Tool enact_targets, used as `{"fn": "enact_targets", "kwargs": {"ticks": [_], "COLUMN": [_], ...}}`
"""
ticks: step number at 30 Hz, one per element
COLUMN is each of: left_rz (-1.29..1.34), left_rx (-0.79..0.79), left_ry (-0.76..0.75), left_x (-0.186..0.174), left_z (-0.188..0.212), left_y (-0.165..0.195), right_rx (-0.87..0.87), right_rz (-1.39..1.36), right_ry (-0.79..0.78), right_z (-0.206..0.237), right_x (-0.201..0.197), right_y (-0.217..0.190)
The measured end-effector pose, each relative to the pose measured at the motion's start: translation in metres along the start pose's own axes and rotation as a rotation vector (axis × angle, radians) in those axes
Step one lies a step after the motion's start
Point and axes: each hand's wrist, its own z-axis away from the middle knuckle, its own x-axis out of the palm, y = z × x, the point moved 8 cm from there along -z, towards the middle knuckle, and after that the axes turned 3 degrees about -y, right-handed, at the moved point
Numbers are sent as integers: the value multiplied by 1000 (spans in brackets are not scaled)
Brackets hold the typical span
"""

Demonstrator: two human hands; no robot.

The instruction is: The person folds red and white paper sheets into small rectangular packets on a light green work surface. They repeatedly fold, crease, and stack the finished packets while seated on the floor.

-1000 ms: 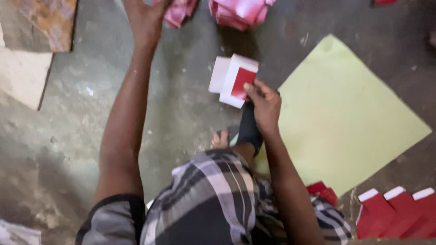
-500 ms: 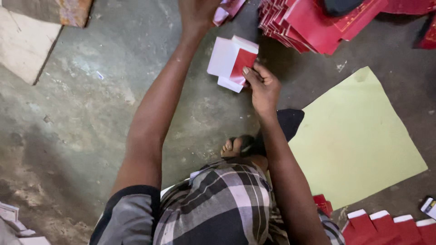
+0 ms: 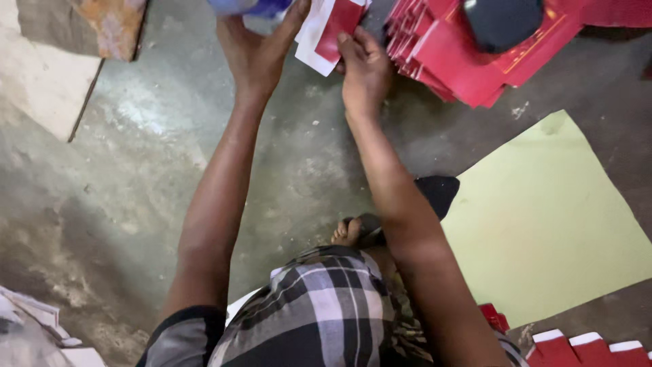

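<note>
Both my arms reach forward over the concrete floor. My right hand [image 3: 365, 68] pinches a small stack of red and white paper pieces [image 3: 331, 30] at the top of the view. My left hand [image 3: 257, 51] is just left of that stack, its fingers touching the stack's left edge and curled under a blue object [image 3: 248, 7] that the frame's top edge cuts off. What the blue object is cannot be made out. My foot [image 3: 350, 231] and checked cloth [image 3: 326, 312] lie below.
A heap of red folded cards [image 3: 468, 61] with a dark round object [image 3: 502, 20] on it lies at the top right. A pale green sheet [image 3: 543, 217] covers the floor on the right. More red and white pieces [image 3: 584, 346] sit bottom right. A board [image 3: 102, 27] lies top left.
The view has tilted down and the hands now sit at the top edge. My left hand has come in from farther away to the red and white stack held by my right hand.
</note>
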Motion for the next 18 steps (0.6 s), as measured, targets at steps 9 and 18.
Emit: {"fn": "enact_targets", "kwargs": {"ticks": [9,18], "left_rz": [19,-21], "left_rx": [-75,-167], "left_ry": [-34,-52], "left_x": [18,19], "left_z": [22,21], "left_y": [-56,-72], "right_rx": [37,8], "right_rz": [8,142], "right_ry": [16,100], "right_z": [-1,8], "right_x": [5,-3], "right_y": [2,3]}}
